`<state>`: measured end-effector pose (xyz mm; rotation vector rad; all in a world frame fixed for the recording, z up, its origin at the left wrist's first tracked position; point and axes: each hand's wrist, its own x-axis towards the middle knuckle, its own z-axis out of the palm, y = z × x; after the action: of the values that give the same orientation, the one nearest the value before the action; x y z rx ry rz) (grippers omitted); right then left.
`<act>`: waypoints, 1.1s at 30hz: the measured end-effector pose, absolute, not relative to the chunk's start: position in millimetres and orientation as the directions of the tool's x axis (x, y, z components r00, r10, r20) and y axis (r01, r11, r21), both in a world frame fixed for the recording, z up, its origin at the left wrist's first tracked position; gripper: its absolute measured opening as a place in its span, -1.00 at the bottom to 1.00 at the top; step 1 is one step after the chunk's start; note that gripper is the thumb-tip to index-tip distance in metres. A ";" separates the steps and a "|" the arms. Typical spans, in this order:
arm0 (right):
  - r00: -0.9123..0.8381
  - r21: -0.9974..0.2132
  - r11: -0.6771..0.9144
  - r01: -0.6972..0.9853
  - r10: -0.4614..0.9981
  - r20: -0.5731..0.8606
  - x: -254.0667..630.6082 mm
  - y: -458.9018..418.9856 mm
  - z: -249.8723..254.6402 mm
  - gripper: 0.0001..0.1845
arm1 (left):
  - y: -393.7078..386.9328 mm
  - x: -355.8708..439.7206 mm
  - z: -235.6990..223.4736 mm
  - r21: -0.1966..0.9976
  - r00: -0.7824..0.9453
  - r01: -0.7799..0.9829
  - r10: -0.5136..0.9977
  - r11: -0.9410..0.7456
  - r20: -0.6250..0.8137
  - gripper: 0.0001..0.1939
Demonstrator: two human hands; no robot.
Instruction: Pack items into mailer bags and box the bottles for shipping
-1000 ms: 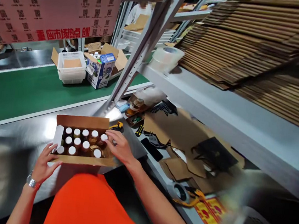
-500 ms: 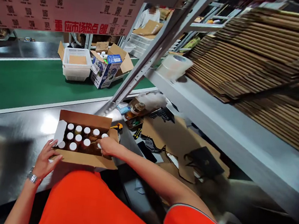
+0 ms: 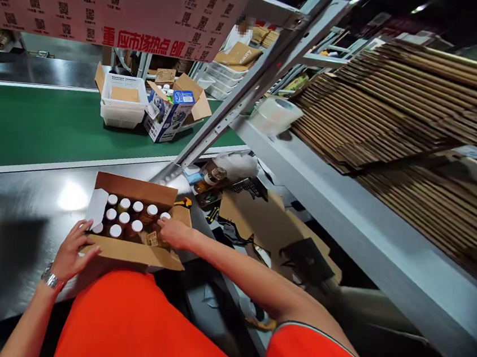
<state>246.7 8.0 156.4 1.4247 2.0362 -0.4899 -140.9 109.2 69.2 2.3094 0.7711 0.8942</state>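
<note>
An open cardboard box (image 3: 137, 252) stands on the metal bench, holding rows of brown bottles (image 3: 124, 217) with white caps. At its near left corner is my left hand (image 3: 72, 249), thumb spread from the fingers, which rest against the side and the white flap (image 3: 97, 208). My right hand (image 3: 174, 233) reaches into the right end, its fingers bent around a bottle beside a white cap (image 3: 165, 216); the fingertips are partly hidden. Just left of these fingers a tan printed label (image 3: 152, 239) shows low in the box.
Behind the bench runs a green conveyor (image 3: 34, 128), carrying white baskets (image 3: 123, 104) and a blue-white carton (image 3: 169, 114). Flattened cardboard (image 3: 399, 110) and tape rolls (image 3: 276, 116) lie on the right shelf. A yellow-black cutter (image 3: 184, 202) lies behind the box. A person (image 3: 239, 35) stands far back.
My right hand has shifted slightly within the right end of the box, and the tan label now shows beside it. My left hand stays at the corner. The view has tilted slightly.
</note>
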 end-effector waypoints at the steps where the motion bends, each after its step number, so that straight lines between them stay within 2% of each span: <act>1: -0.239 0.030 0.342 0.939 0.716 -0.655 244.2 11.7 159.0 -0.74 | 109.1 -140.5 68.9 0.655 0.616 0.312 0.671 -0.688 0.412 -0.81; 5: -0.173 -0.051 0.172 0.984 0.836 -0.520 223.8 29.1 162.6 -0.43 | 108.8 -138.9 67.4 0.669 0.614 0.303 0.675 -0.679 0.408 -0.80; 7: -0.115 -0.071 0.093 0.993 0.872 -0.476 210.4 37.6 156.7 -0.35 | 108.9 -138.3 67.0 0.682 0.610 0.304 0.686 -0.665 0.397 -0.80; 9: -0.106 -0.068 0.083 0.994 0.867 -0.488 201.5 43.4 147.5 -0.37 | 108.9 -137.9 66.7 0.696 0.606 0.311 0.699 -0.647 0.380 -0.80; 13: -0.297 -0.092 0.294 0.951 0.791 -0.534 210.4 38.3 134.2 -0.55 | 107.7 -138.3 65.4 0.714 0.610 0.311 0.707 -0.628 0.357 -0.82; 16: -0.439 -0.089 0.477 0.875 0.700 -0.564 230.0 24.4 134.9 -0.60 | 106.4 -138.7 63.2 0.726 0.605 0.310 0.717 -0.613 0.346 -0.82; 21: -0.479 -0.050 0.551 0.833 0.673 -0.564 241.5 15.5 144.1 -0.64 | 105.1 -139.3 63.1 0.730 0.593 0.332 0.734 -0.598 0.331 -0.81; 24: -0.447 -0.087 0.498 0.863 0.673 -0.589 240.6 20.4 153.8 -0.52 | 104.1 -141.7 65.5 0.716 0.582 0.345 0.737 -0.607 0.344 -0.81; 27: -0.441 -0.218 0.385 0.897 0.743 -0.503 246.3 26.7 167.0 -0.30 | 102.3 -145.4 67.1 0.696 0.573 0.369 0.740 -0.616 0.352 -0.81; 29: -0.367 -0.240 0.289 0.927 0.834 -0.412 251.9 30.4 173.8 -0.34 | 100.8 -147.8 67.7 0.684 0.564 0.390 0.747 -0.616 0.351 -0.80; 33: -0.183 -0.097 0.159 0.983 0.916 -0.356 255.1 34.6 174.0 -0.54 | 96.5 -152.7 70.4 0.677 0.504 0.432 0.782 -0.596 0.366 -0.78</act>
<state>255.1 34.6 174.0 1.8540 2.2176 -0.4535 -152.7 96.5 70.4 2.2412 0.9939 0.9118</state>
